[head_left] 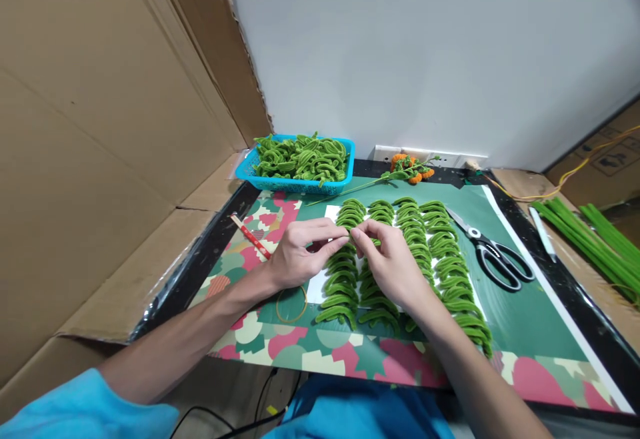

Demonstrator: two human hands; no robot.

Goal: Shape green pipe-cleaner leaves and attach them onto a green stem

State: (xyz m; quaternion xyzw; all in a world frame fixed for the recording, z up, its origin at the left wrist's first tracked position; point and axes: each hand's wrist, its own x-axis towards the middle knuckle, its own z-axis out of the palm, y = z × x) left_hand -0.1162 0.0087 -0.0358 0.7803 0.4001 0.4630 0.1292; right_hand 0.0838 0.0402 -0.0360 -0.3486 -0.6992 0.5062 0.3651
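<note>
Both hands meet over the upper part of the green leaf rows, fingertips nearly touching. My left hand (pixel 310 246) is pinched, thumb against forefinger, and what it holds is too small to make out. My right hand (pixel 383 252) is pinched too, beside it, its content hidden by the fingers. Below them, curved fuzzy green pieces (pixel 340 292) lie in several columns on white paper (pixel 316 291) over a green mat (pixel 510 312). A thin yellowish ring (pixel 291 320) lies under my left wrist.
A blue basket (pixel 353 159) heaped with green pieces stands at the back. Orange flowers (pixel 414 176) on a stem lie beside it. Black scissors (pixel 493 252) rest right of the rows, a red-and-white strip (pixel 253 238) left. Green stems (pixel 590 246) and a white-handled tool (pixel 543 234) lie far right.
</note>
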